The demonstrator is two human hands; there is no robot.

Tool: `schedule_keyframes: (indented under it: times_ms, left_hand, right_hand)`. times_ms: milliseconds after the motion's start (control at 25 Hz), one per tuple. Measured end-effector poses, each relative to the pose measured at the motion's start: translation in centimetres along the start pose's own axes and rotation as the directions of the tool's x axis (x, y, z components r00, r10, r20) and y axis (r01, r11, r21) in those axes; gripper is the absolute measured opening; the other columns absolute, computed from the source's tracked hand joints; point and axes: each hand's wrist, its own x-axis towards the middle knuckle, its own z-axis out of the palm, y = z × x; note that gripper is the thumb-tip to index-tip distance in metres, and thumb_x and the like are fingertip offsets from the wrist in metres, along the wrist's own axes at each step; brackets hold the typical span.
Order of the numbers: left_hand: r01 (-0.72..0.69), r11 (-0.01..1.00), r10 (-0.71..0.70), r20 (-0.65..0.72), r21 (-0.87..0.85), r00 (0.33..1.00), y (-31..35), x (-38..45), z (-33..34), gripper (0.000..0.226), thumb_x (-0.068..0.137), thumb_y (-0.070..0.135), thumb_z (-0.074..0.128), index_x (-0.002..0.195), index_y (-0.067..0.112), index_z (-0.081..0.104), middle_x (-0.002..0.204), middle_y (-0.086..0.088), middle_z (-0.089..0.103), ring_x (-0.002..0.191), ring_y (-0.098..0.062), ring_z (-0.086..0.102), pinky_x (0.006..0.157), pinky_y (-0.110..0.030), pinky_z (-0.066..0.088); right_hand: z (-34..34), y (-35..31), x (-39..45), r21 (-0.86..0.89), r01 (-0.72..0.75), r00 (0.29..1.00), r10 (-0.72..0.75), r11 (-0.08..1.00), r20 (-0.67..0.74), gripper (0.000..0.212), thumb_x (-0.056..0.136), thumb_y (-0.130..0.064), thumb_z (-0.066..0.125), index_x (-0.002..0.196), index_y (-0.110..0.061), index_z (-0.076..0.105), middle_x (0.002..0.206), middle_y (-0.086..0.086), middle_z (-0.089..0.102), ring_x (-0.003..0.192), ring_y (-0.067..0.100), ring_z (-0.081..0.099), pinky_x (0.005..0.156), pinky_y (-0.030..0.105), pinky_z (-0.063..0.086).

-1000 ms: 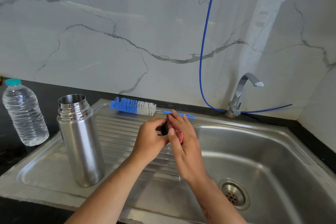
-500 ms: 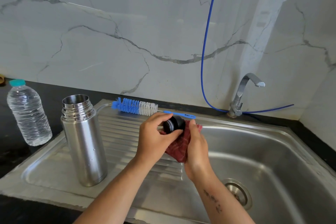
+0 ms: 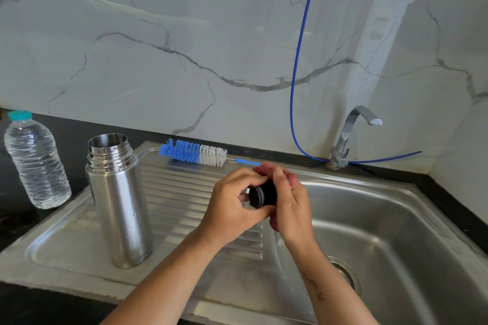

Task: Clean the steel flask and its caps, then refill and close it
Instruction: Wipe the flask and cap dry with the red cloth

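Note:
The steel flask [image 3: 118, 200] stands upright and uncapped on the ribbed drainboard, left of my hands. A black inner cap [image 3: 261, 196] sits between both hands above the drainboard's right end. My left hand [image 3: 235, 206] grips the cap from the left. My right hand [image 3: 291, 203] presses a red cloth [image 3: 290, 179] against the cap's right side; most of the cloth is hidden behind that hand. A clear plastic water bottle [image 3: 37, 163] with a teal lid stands on the black counter at the far left.
A blue-and-white bottle brush [image 3: 195, 153] lies along the sink's back rim. The sink basin [image 3: 396, 219] with its drain [image 3: 346, 274] opens at right. A steel tap [image 3: 351, 134] stands behind it, with a blue tube [image 3: 298, 66] hanging down the marble wall.
Both hands have turned the cap and cloth against each other; the cloth, spread below the cap half a second ago, is now bunched behind my right hand. The flask has not moved.

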Motion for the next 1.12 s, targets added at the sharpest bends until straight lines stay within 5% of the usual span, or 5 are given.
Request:
schedule_keyframes:
  times_ms: [320,560,680,840,1120]
  left_hand:
    - [0.190,0.978,-0.208,-0.304,-0.089,0.930,-1.4,0.6,-1.0,0.045,0.064,0.025,0.094,0.100,0.015,0.067,0.102,-0.003,0.068,0.100,-0.023,0.068,0.077,-0.046,0.064]
    - [0.132,0.986,-0.145,-0.130,-0.102,0.981,-1.0,0.1,-0.4,0.042,0.067,0.023,0.092,0.101,0.016,0.066,0.102,-0.007,0.069,0.102,-0.031,0.069,0.084,-0.053,0.060]
    - [0.240,0.964,-0.254,-0.119,-0.117,0.960,-0.7,0.4,-0.8,0.046,0.069,0.018,0.094,0.104,0.019,0.065,0.104,0.000,0.074,0.105,-0.018,0.071,0.089,-0.039,0.060]
    - [0.366,0.929,-0.361,-0.070,0.062,0.930,-0.8,0.6,-1.2,0.058,0.072,0.023,0.092,0.122,0.033,0.064,0.102,0.011,0.072,0.098,0.002,0.066,0.086,-0.015,0.052]
    - [0.543,0.605,-0.668,-0.001,-0.583,0.744,-1.0,1.8,-1.4,0.030,0.083,-0.001,0.078,0.112,-0.008,0.069,0.107,-0.024,0.076,0.098,-0.031,0.075,0.087,-0.038,0.062]
  right_hand:
    - [2.8,0.9,-1.2,0.261,-0.113,0.994,0.107,0.959,0.037,0.041,0.105,-0.045,0.050,0.137,-0.023,0.063,0.104,0.006,0.078,0.100,0.028,0.074,0.095,0.055,0.057]
    - [1.5,-0.2,-0.7,0.177,-0.115,0.993,0.117,0.977,0.002,0.037,0.110,-0.036,0.038,0.124,-0.024,0.070,0.075,0.044,0.054,0.040,0.020,0.035,0.039,0.027,0.033]
    - [1.4,-0.6,-0.9,0.154,-0.020,1.000,0.020,0.988,-0.004,0.037,0.110,-0.035,0.040,0.127,-0.021,0.070,0.055,0.008,0.056,0.043,0.023,0.041,0.043,0.030,0.038]
    - [0.6,-1.0,-0.5,0.254,0.064,0.998,-0.055,0.965,-0.045,0.040,0.111,-0.030,0.036,0.133,-0.014,0.066,0.118,0.000,0.075,0.106,0.020,0.072,0.089,0.031,0.056]
    - [2.5,0.5,-0.7,0.289,-0.172,0.975,0.204,0.942,-0.085,0.033,0.109,-0.032,0.044,0.116,-0.028,0.076,0.111,0.006,0.077,0.104,0.025,0.071,0.104,0.058,0.050]
